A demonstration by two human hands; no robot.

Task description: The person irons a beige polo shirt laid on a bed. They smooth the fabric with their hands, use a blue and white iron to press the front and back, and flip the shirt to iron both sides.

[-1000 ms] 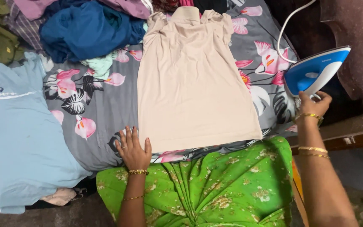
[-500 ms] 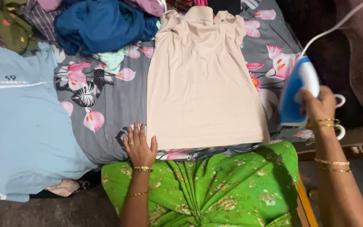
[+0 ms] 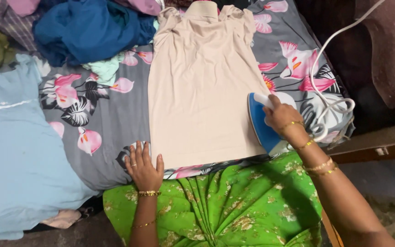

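A beige top (image 3: 202, 87) lies flat on a grey floral sheet (image 3: 101, 123). My right hand (image 3: 282, 116) grips the handle of a blue and white iron (image 3: 262, 124), which rests on the top's lower right edge. A white cord (image 3: 330, 68) loops away from the iron to the right. My left hand (image 3: 143, 168) lies flat, fingers spread, on the sheet at the top's lower left corner, just touching its hem.
A light blue garment (image 3: 14, 151) lies spread at the left. A pile of clothes, with a dark blue piece (image 3: 88, 29), sits at the back left. Green patterned fabric (image 3: 225, 206) covers my lap. A wooden edge (image 3: 371, 144) runs at the right.
My right hand brought the iron from the far right down onto the beige top's lower right edge. My left hand has stayed at the hem.
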